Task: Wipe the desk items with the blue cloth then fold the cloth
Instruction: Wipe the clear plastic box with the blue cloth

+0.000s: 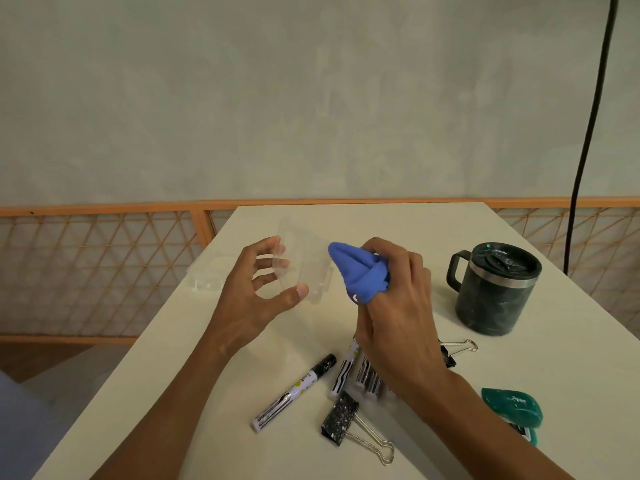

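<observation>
Desk [207,375]: pale top, small items scattered at the near right.

Mug [495,289]: dark, lidded, upright at the far right, well apart from both hands.

Clear plastic case [308,261]: held up off the desk and tilted. Its edges are hard to trace. A second clear piece [207,277] lies at the desk's left edge.

Left hand [263,282]: fingertips on the case's upper rim and thumb on its lower edge, a light pinch with the palm open.

Right hand [398,306]: fingers curled tight round the blue cloth [356,268]. The cloth is bunched to a blunt point aimed at the case, just beside it. Contact cannot be confirmed.

Markers [294,393], binder clips [341,422] and a teal object [512,407] lie on the desk near the right wrist.

Judgement: the step in hand is wiping the case.
- Thin plastic will likely flex, so back each stroke with the left fingers opposite the cloth.
- Keep the pressure light.
- Work the cloth's point into the corners.
- Turn the case with the left hand rather than regripping the cloth.

The mug, the small items and the folding appear to be left.
</observation>
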`<state>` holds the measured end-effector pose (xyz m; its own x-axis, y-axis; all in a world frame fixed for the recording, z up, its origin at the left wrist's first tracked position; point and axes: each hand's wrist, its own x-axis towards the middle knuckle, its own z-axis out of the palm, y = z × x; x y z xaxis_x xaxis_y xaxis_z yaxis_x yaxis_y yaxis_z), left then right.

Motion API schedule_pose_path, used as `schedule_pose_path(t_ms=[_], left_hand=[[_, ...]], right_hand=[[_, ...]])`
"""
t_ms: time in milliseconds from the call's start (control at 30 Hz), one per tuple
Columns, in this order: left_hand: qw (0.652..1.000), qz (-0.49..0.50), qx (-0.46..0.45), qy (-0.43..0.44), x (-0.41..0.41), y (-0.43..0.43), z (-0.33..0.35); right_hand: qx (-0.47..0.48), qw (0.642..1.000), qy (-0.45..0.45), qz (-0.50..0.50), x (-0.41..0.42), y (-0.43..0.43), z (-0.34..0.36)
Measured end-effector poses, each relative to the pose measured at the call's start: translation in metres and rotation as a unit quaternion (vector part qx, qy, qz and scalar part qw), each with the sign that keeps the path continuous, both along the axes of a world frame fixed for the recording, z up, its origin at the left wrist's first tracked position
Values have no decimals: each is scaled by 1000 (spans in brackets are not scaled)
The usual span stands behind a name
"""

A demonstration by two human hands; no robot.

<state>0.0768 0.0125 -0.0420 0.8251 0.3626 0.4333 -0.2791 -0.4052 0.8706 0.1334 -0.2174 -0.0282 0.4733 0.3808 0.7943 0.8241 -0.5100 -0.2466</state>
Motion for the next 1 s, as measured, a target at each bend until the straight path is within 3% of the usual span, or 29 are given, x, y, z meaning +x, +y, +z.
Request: schedule_pose_path(t_ms=[133, 400, 600, 833, 1000], left_hand=[[1000, 11, 4, -4, 0, 0, 2], [997, 73, 29, -3, -2, -3, 5], [980, 130, 148, -38, -9, -4, 10], [931, 184, 295, -110, -9, -1, 13], [914, 202, 325, -138, -10, 4, 14]], right_hand=[[-35, 999, -11, -1, 2, 0, -4], [-14, 1000, -20, 10, -6, 6, -7], [-29, 999, -18, -9, -7, 6, -10], [52, 993, 87, 64, -9, 10, -15], [45, 995, 69, 61, -12, 14, -17]])
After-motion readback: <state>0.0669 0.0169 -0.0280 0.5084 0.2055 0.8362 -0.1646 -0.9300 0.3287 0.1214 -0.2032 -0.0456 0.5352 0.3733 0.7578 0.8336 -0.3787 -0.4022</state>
